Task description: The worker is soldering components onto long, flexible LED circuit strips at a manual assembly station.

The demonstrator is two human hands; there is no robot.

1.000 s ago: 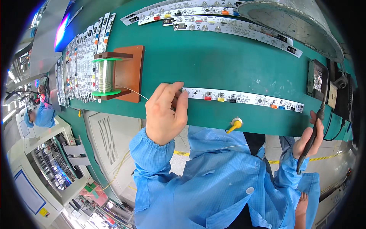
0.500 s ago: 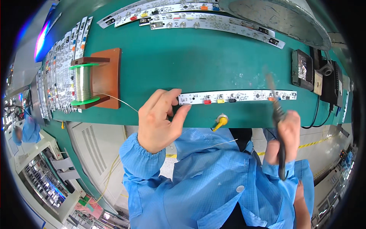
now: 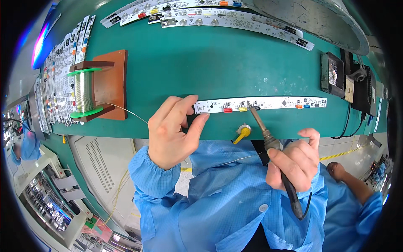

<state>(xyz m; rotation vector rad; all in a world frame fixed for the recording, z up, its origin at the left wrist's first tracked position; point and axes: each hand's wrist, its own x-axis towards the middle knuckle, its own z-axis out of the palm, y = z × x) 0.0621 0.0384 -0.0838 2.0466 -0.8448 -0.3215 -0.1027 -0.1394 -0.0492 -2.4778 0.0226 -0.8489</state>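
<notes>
A long narrow white circuit board (image 3: 268, 103) lies across the near part of the green bench, with small red, yellow, black, orange and blue connectors along its front edge. My left hand (image 3: 174, 132) grips its left end between thumb and fingers. In my right hand (image 3: 296, 164) is a soldering iron (image 3: 268, 136), its tip over the board near the yellow and black connectors. Solder wire (image 3: 126, 110) runs from a green-flanged spool (image 3: 85, 92) toward my left hand, where its path is hidden; a thin wire end shows below, in front of my blue sleeve.
The spool sits on a brown stand (image 3: 115, 84). Many similar boards (image 3: 56, 80) are lined up at left, and more boards (image 3: 235, 21) lie at the back. A yellow-and-metal plug (image 3: 242, 133) is at the front edge. At right are a dark tray (image 3: 332, 74) and a black box. Another person's arm (image 3: 352, 180) shows at lower right.
My right hand has swung the soldering iron leftward, from the board's right part to its middle connectors. My left hand keeps its grip. The other person's arm has come further into view.
</notes>
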